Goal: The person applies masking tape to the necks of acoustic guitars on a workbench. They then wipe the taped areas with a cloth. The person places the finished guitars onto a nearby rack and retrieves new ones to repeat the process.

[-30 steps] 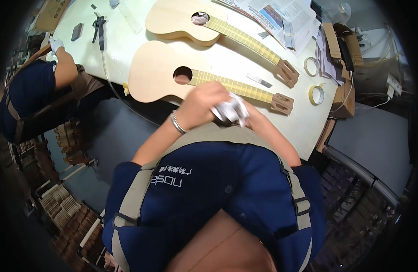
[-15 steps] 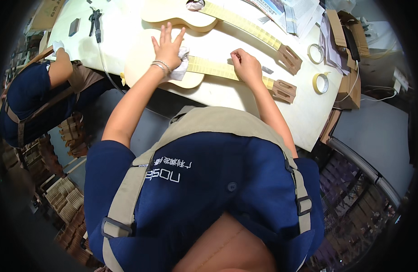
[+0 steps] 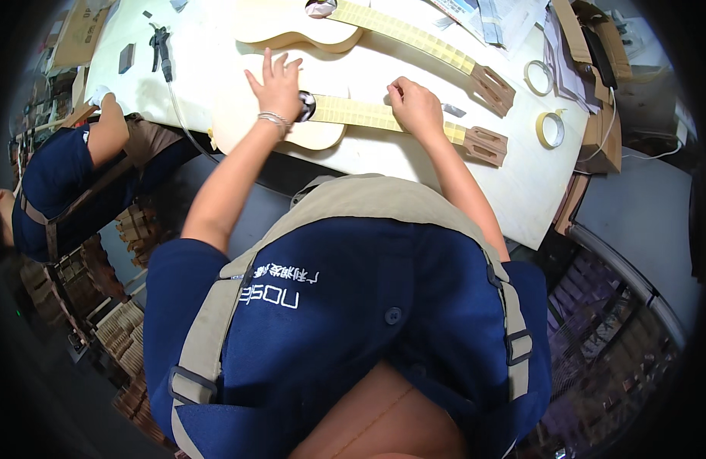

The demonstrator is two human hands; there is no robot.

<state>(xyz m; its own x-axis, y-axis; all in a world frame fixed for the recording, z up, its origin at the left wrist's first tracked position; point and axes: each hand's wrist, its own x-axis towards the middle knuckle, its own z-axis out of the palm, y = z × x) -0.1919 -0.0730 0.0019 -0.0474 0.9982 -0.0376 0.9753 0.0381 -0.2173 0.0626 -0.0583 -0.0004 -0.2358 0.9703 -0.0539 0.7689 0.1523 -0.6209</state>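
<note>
Here, an unfinished guitar (image 3: pixel 291 126) lay flat near the worktable's (image 3: pixel 414 164) front edge. The left hand (image 3: pixel 278 86) spread wide beside its soundhole; the right hand (image 3: pixel 415 107) curled on the neck. Seemingly light and easily marked, it looked best gripped at the neck, with open tabletop past the headstock.

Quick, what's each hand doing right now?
Left hand: open, flat on the guitar body.
Right hand: curled on the guitar neck; whether it holds anything cannot be told.

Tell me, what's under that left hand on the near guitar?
The left hand lies flat on the unfinished guitar body, beside its sound hole. Anything beneath the palm is hidden.
</note>
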